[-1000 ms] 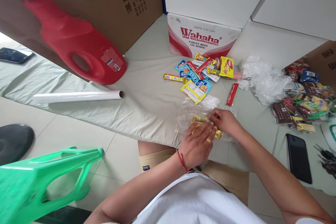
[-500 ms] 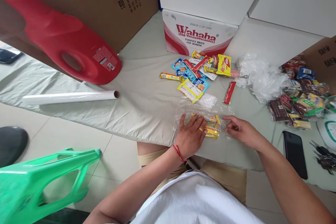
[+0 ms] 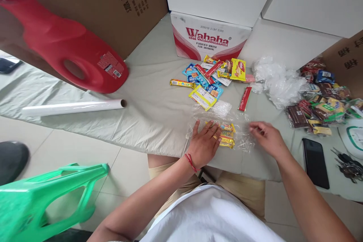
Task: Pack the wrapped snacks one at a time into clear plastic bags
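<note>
My left hand (image 3: 204, 141) lies flat with its fingers spread, pressing on several yellow snack packs (image 3: 227, 141) set side by side near the table's front edge. Under and around the packs is a sheet of clear plastic film (image 3: 242, 132), wrinkled and partly see-through. At the film's right edge, my right hand (image 3: 266, 138) has its thumb and fingers drawn together on the film; its fingertips are slightly blurred. Just beyond the film lies a red snack stick (image 3: 244, 99). A crumpled bit of clear plastic (image 3: 222, 108) rests behind the packs.
Loose snacks (image 3: 205, 79) are heaped before a Wahaha carton (image 3: 208, 38). Crumpled plastic bags (image 3: 279, 83), more packaged snacks (image 3: 323, 107), a phone (image 3: 315, 163) and keys (image 3: 350, 166) lie rightward. A white roll (image 3: 73, 107) and red jug (image 3: 76, 53) are left; a green stool (image 3: 53, 193) stands below.
My right hand has shifted right, away from the packs, and the film's right side now spreads further out. My left hand stays on the packs. The view has moved slightly.
</note>
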`<state>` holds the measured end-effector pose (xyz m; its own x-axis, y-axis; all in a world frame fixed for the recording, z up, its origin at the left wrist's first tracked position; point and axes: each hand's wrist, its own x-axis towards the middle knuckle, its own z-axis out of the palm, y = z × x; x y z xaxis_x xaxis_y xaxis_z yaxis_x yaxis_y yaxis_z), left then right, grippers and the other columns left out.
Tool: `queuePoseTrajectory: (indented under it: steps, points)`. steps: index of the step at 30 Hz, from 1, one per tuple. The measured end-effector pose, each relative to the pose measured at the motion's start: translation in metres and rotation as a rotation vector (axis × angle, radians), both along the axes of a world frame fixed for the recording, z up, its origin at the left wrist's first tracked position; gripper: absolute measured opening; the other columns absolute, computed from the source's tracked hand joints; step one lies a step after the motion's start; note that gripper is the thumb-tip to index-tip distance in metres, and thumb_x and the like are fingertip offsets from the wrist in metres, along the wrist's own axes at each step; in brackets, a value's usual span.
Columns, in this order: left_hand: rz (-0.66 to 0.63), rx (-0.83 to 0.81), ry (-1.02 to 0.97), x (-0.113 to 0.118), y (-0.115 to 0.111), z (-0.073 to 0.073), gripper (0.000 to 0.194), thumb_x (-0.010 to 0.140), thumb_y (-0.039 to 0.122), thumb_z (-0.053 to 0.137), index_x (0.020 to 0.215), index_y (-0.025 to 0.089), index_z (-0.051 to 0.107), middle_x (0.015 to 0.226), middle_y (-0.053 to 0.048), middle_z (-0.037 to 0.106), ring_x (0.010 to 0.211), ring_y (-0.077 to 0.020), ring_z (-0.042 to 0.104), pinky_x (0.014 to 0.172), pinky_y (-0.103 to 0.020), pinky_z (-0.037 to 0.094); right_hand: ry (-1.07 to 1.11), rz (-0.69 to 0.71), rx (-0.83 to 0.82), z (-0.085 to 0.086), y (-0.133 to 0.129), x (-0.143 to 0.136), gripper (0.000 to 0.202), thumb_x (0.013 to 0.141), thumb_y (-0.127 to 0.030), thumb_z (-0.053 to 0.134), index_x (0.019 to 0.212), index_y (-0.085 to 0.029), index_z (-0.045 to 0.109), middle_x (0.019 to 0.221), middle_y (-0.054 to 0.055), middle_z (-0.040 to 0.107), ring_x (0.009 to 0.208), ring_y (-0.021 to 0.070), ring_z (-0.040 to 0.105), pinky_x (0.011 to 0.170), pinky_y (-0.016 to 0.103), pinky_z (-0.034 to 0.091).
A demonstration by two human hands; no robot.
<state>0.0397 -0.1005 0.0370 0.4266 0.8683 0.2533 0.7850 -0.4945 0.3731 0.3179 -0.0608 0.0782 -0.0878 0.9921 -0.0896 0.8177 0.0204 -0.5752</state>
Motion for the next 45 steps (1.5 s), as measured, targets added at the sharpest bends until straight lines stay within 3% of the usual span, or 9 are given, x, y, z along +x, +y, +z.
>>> queuePoseTrajectory:
  steps: [3, 8, 16, 24, 30, 34, 37, 41, 45]
  points:
    - [-0.002, 0.011, -0.010, 0.001, -0.001, 0.002, 0.045, 0.106, 0.030, 0.039, 0.148, 0.021, 0.052, 0.148, -0.008, 0.062, 0.148, -0.0238, 0.045, 0.130, -0.058, 0.004, -0.095, 0.116, 0.194, 0.009, 0.039, -0.021, 0.035, 0.097, -0.045, 0.051, 0.109, -0.021, 0.073, 0.103, 0.009, 0.073, 0.100, 0.0269, 0.060, 0.089, 0.039, 0.047]
    - [0.004, 0.013, -0.025, 0.001, -0.004, 0.005, 0.053, 0.105, 0.024, 0.037, 0.158, 0.018, 0.036, 0.149, -0.011, 0.060, 0.150, -0.0232, 0.043, 0.130, -0.057, 0.004, -0.189, 0.368, 0.184, 0.010, 0.093, -0.074, 0.034, 0.098, -0.041, 0.055, 0.114, -0.018, 0.074, 0.105, 0.011, 0.072, 0.099, 0.0276, 0.055, 0.095, 0.040, 0.041]
    - [0.006, -0.007, -0.002, 0.002, -0.005, 0.006, 0.064, 0.102, 0.019, 0.037, 0.164, 0.016, 0.020, 0.154, -0.011, 0.055, 0.156, -0.0246, 0.032, 0.129, -0.059, 0.002, -0.324, 0.503, 0.063, 0.012, 0.116, -0.104, 0.009, 0.089, -0.027, 0.070, 0.090, -0.022, 0.077, 0.108, 0.012, 0.067, 0.110, 0.0296, 0.048, 0.093, 0.040, 0.039]
    - [0.038, 0.072, -0.022, 0.004, -0.008, -0.003, 0.075, 0.099, 0.012, 0.038, 0.165, 0.011, 0.002, 0.151, -0.016, 0.057, 0.155, -0.0262, 0.034, 0.128, -0.059, 0.007, -0.170, 0.554, 0.146, 0.037, 0.057, -0.095, 0.017, 0.101, -0.024, 0.047, 0.098, -0.020, 0.064, 0.092, 0.005, 0.067, 0.078, 0.0181, 0.059, 0.066, 0.027, 0.038]
    - [0.114, 0.092, -0.158, 0.004, -0.006, -0.011, 0.075, 0.099, 0.016, 0.042, 0.164, 0.014, 0.004, 0.148, -0.018, 0.059, 0.146, -0.0271, 0.047, 0.125, -0.059, 0.017, -0.077, 0.625, 0.270, 0.001, -0.011, -0.093, 0.023, 0.105, -0.022, 0.042, 0.110, -0.022, 0.064, 0.093, 0.007, 0.066, 0.080, 0.0185, 0.062, 0.070, 0.028, 0.046]
    - [0.202, 0.134, -0.292, -0.007, 0.000, -0.014, 0.076, 0.092, 0.028, 0.058, 0.159, 0.017, 0.025, 0.125, -0.015, 0.070, 0.133, -0.0311, 0.056, 0.120, -0.058, 0.030, -0.099, 0.651, 0.316, -0.019, -0.028, -0.094, 0.034, 0.104, -0.018, 0.041, 0.130, -0.022, 0.062, 0.095, 0.008, 0.067, 0.084, 0.0200, 0.062, 0.073, 0.030, 0.049]
    - [0.279, 0.161, -0.349, -0.023, 0.006, -0.018, 0.082, 0.084, 0.042, 0.071, 0.154, 0.019, 0.035, 0.130, -0.017, 0.064, 0.131, -0.0348, 0.055, 0.115, -0.057, 0.038, -0.149, 0.681, 0.332, -0.022, -0.030, -0.094, 0.039, 0.104, -0.017, 0.042, 0.138, -0.022, 0.062, 0.092, 0.007, 0.065, 0.081, 0.0196, 0.059, 0.070, 0.029, 0.046]
    - [0.309, 0.001, -0.431, -0.048, 0.009, -0.021, 0.102, 0.074, 0.047, 0.077, 0.157, 0.015, 0.027, 0.157, -0.023, 0.039, 0.149, -0.0414, 0.035, 0.119, -0.059, 0.035, -0.176, 0.701, 0.312, -0.023, -0.032, -0.093, 0.042, 0.105, -0.019, 0.044, 0.138, -0.032, 0.066, 0.090, 0.005, 0.061, 0.081, 0.0193, 0.054, 0.071, 0.029, 0.041]
    - [0.332, -0.383, -0.684, -0.066, 0.013, -0.011, 0.086, 0.075, 0.035, 0.068, 0.151, 0.016, 0.034, 0.145, -0.020, 0.057, 0.128, -0.0329, 0.061, 0.105, -0.047, 0.051, -0.126, 0.674, 0.242, -0.029, -0.036, -0.091, 0.043, 0.103, -0.016, 0.044, 0.133, -0.033, 0.070, 0.097, 0.007, 0.064, 0.091, 0.0211, 0.054, 0.082, 0.033, 0.043]
